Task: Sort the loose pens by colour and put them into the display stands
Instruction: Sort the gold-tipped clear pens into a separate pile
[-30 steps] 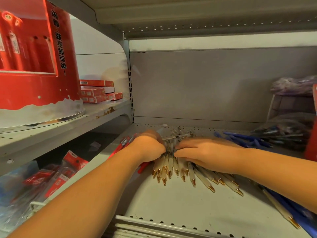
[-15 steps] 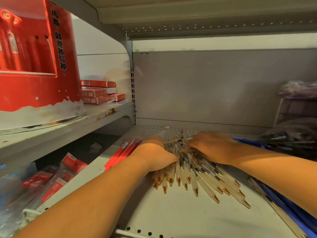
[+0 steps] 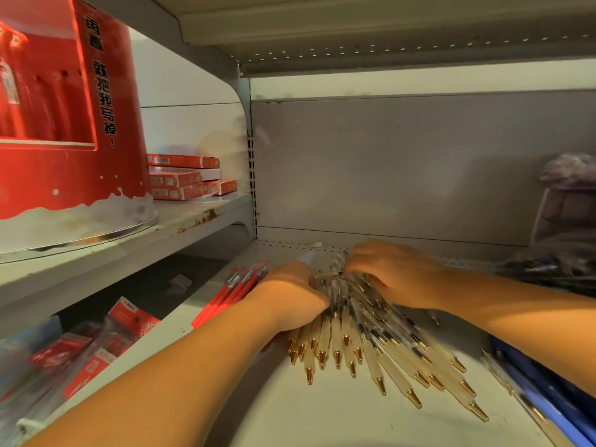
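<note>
A: Head view. What is on the pale metal shelf (image 3: 322, 414)?

B: A big fan of see-through pens with cream grips and gold tips (image 3: 364, 343). The gold tips point toward 6 o'clock and spread out toward 5 o'clock.

A: Where are the hands?

B: Both lie on the far end of the fan. The left hand (image 3: 290, 298) sits at about 9 o'clock of the pile, curled with its fingers tucked under, pressing on the pens. I cannot tell if it grips any. The right hand (image 3: 393, 272) is at about 1 o'clock of the pile, a bit blurry, palm down, fingers bent onto the pen tops. I cannot tell if it pinches one.

A: Any other pens?

B: Yes. A bunch of red pens (image 3: 235, 291) lies just beside the left hand, at its 9 o'clock, touching the wrist. Blue pens (image 3: 545, 398) lie at 4 o'clock of the fan, under the right arm.

A: And the stands?

B: A tall red display stand with black writing (image 3: 64, 124) sits on the next shelf, way over at 10 o'clock, well apart from the pens. Flat red boxes (image 3: 183, 177) are stacked behind it. Red packets in clear plastic (image 3: 96, 346) lie lower down at 8 o'clock. Something blurry in plastic (image 3: 571, 169) sits at 2 o'clock.
</note>
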Demonstrator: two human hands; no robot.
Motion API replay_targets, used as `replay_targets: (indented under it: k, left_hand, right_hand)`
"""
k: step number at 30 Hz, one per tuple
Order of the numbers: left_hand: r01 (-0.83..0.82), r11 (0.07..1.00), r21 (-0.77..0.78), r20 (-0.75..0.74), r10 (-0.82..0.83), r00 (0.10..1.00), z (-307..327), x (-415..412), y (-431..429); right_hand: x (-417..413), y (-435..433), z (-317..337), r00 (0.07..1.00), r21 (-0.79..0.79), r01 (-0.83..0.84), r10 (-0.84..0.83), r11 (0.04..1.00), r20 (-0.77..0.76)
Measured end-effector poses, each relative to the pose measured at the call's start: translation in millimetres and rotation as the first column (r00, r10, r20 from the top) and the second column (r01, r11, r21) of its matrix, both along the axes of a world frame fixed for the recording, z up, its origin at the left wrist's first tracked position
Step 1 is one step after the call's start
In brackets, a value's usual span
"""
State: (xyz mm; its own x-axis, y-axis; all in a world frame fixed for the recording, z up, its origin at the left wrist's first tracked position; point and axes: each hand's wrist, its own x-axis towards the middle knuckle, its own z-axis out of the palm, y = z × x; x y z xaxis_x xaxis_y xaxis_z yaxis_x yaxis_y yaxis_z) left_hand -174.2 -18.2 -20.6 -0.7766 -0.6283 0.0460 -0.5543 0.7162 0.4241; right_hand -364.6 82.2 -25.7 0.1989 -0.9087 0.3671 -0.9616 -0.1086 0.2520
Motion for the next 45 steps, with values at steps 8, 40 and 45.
replay_targets:
  k: [8,40,45]
  left_hand:
    - [-0.016,1.0,0.015,0.012,0.015,1.0,-2.9,0.7,-1.9]
    - [0.055,0.998,0.036,0.019,-0.055,0.998,0.0,5.1,3.8]
    - [0.055,0.998,0.04,0.019,-0.056,0.998,0.8,5.4,3.8]
  right_hand:
    - [-11.1,-67.8,-13.2,0.977,0.168,0.184,-0.199,0.969,0.079]
    - [-13.4,-94.9,6.1,0.595,0.59,0.494,-0.743,0.638,0.306]
    - [-7.4,-104.2,17.0,0.542,0.68,0.391,-0.752,0.621,0.375]
